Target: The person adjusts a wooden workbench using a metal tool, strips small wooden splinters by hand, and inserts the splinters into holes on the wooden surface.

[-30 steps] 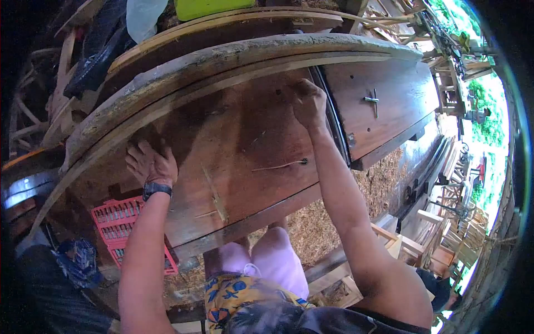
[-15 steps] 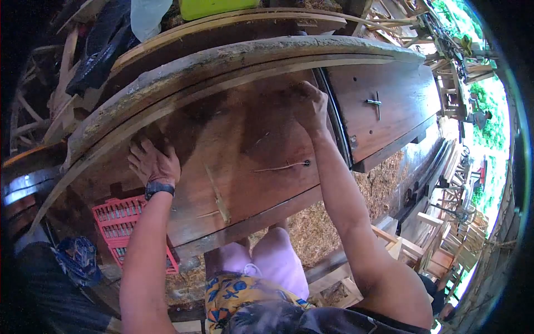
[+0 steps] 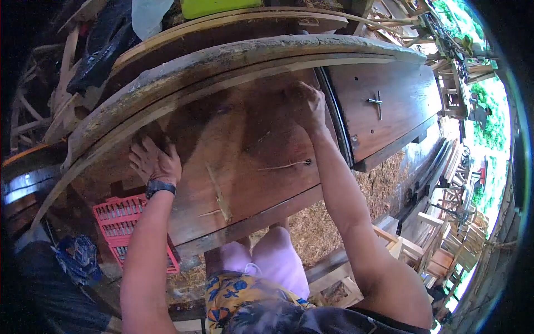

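Observation:
My left hand (image 3: 157, 162) lies on the brown wooden panel (image 3: 245, 189) with its fingers spread, a dark watch on its wrist. Further along the same panel, close to a dark metal-edged gap (image 3: 335, 117), my right hand (image 3: 309, 106) is closed like a fist near the surface. Whatever its fingers hold, if anything, is hidden in shadow. A long wooden board (image 3: 233, 58) with a rough edge stands along the far side, beyond both hands. Beside my left forearm is a red case (image 3: 119, 214) with rows of metal bits. A thin wood strip (image 3: 218, 192) lies between my arms.
Right of the gap, a T-shaped metal tool (image 3: 376, 102) rests on another wooden panel (image 3: 400, 83) with small holes. Wood shavings (image 3: 303, 225) cover the ground below. Stacked timber and wooden frames (image 3: 434, 239) stand at right; a green container (image 3: 217, 6) is at the top.
My right hand has shifted slightly left and toward me, still closed. My left hand stays spread on the panel in nearly the same place.

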`<act>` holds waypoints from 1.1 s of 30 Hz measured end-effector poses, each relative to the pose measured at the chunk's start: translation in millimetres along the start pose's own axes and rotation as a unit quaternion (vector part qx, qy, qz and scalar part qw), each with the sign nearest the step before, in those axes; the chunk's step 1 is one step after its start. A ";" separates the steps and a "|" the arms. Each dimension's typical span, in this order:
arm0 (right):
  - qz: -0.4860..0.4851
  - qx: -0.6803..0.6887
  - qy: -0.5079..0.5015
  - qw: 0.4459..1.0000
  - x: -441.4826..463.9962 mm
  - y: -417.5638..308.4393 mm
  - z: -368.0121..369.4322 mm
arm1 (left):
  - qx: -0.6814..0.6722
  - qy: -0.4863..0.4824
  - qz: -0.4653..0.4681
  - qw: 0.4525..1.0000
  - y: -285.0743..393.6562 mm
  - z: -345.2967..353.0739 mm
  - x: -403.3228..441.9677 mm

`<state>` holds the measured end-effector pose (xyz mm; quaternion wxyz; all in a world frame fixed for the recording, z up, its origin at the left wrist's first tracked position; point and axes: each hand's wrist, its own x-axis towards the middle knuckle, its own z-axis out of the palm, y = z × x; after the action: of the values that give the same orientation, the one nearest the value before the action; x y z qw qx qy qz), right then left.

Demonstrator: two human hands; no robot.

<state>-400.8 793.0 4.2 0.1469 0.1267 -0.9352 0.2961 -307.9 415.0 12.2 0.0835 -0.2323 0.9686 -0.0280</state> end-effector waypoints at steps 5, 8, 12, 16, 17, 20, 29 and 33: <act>-0.042 0.092 0.062 0.993 -6.7 68.1 31.3 | -0.024 0.064 0.018 0.997 -1.9 7.1 -0.4; 0.002 0.176 0.039 0.984 -22.7 69.6 27.6 | -0.006 0.057 0.033 0.998 -4.3 3.3 -1.0; 0.088 0.108 -0.024 0.990 -2.2 5.5 1.3 | -0.020 0.112 0.028 0.993 -5.4 16.2 -4.1; -0.056 0.007 0.065 0.996 10.3 -12.2 -5.3 | -0.037 0.100 0.030 0.994 -2.7 9.3 0.4; -0.028 0.011 0.060 0.998 13.7 -19.5 -4.0 | -0.027 0.113 0.032 0.993 -4.2 11.6 0.9; 0.018 0.030 0.036 0.999 10.8 -24.0 -6.9 | -0.039 0.089 0.037 0.995 -5.3 7.1 0.3; -0.026 -0.043 0.015 0.999 -0.2 -13.0 -0.4 | -0.021 0.127 0.041 0.991 -7.9 13.5 2.0; -0.005 0.014 0.067 0.998 -3.1 -9.7 4.3 | -0.028 0.072 0.027 0.997 -4.2 3.7 -2.6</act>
<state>-395.7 783.2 4.8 0.2093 0.1136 -0.9184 0.3159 -303.1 412.4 9.3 0.0074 -0.2059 0.9784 -0.0151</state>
